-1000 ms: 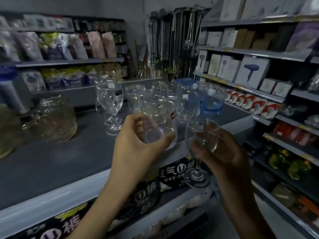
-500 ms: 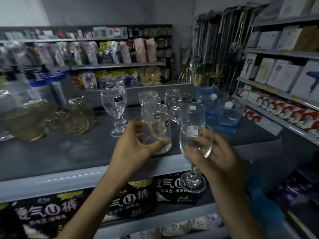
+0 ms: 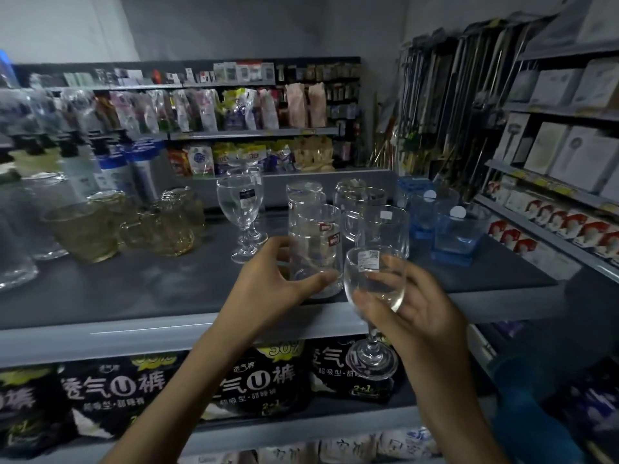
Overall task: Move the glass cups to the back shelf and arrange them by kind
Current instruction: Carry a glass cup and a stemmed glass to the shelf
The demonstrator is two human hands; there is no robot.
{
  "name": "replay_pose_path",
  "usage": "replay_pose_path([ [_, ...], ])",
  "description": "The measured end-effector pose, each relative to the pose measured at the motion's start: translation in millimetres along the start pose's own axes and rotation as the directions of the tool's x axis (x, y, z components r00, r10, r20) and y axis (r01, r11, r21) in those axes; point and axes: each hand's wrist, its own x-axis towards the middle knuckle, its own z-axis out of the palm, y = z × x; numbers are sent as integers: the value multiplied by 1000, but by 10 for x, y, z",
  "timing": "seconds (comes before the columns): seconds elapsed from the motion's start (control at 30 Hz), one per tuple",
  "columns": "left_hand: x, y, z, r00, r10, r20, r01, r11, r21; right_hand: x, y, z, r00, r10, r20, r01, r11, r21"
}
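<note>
Left hand (image 3: 264,289) grasps clear tumbler (image 3: 315,259), thumb and fingers curled round lower wall; tumbler upright at front edge of grey shelf (image 3: 134,289). Right hand (image 3: 422,316) cradles bowl of stemmed glass (image 3: 373,279), just right of tumbler, foot below shelf edge.

Shelf (image 3: 134,289) top dark grey, front edge pale grey. Tumbler (image 3: 315,236), centre of frame: clear, red-and-white label. Stemmed glass (image 3: 375,276), right of it: clear, small white sticker with dark print. Goblet (image 3: 238,209), left of centre: clear, dark label. Mugs (image 3: 164,229), at left: amber-yellow, bumpy moulded pattern. Square cups (image 3: 457,231), at right: blue tint, one round white sticker each. Packs (image 3: 261,380), below the shelf: black, white characters, yellow-green splashes. Boxes (image 3: 566,226), far right: white with red marks. Back wall (image 3: 261,25) grey. Blue shape (image 3: 526,413), lower right: blurred, cannot tell what.
</note>
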Motion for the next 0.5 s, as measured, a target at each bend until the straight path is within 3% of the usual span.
replay_pose_path([
  [0.13,-80,40,-99,1000,-21,3,21,999,-26,-29,-66,25,999,-8,51,7,1000,22],
  [0.23,-263,12,-238,995,9,-95,-10,1000,-4,-66,-114,75,991,-18,131,17,1000,7],
  [0.33,-563,4,-378,986,51,-157,-68,993,-101,-90,-151,186,978,-30,207,27,999,20],
  [0.5,-919,49,-585,989,125,-75,-142,945,-294,-129,-240,476,946,-83,312,80,997,22],
])
